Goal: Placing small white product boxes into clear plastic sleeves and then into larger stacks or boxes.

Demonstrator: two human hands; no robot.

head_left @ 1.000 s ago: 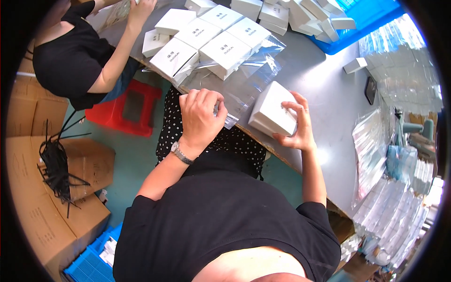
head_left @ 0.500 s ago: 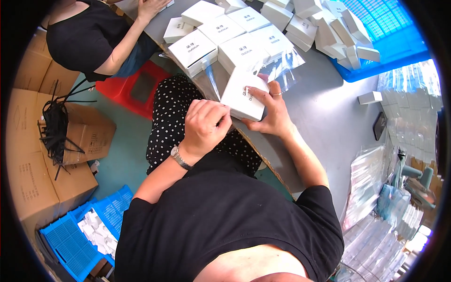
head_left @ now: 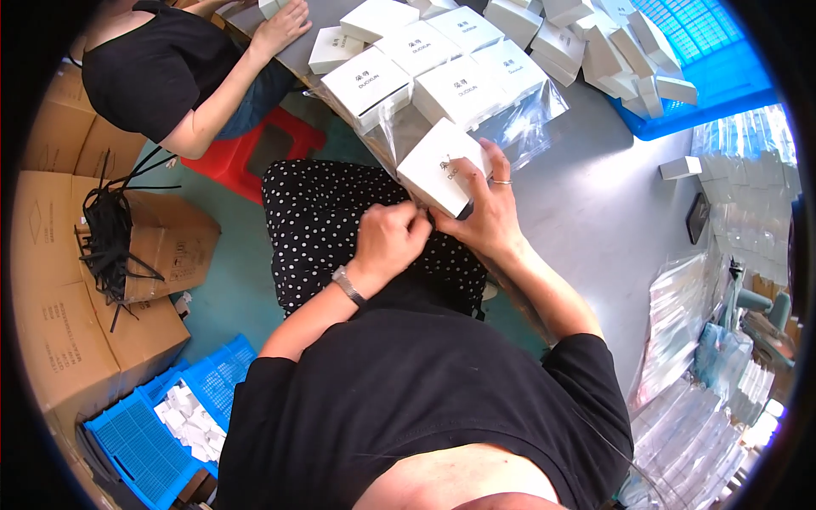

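While right hand (head_left: 493,219) grips white box (head_left: 432,172), fingers half-spread | left hand (head_left: 389,238): fingers curled closed, hold unclear

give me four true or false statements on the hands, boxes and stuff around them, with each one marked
1. The right hand holds a white rectangular cardboard box. True.
2. The silver-coloured metal wristwatch is on the right arm. False: it is on the left.
3. A red plastic stool stands on the green floor. True.
4. The black rectangular phone-like slab lies in the blue plastic crate. False: it lies on the grey metal table.
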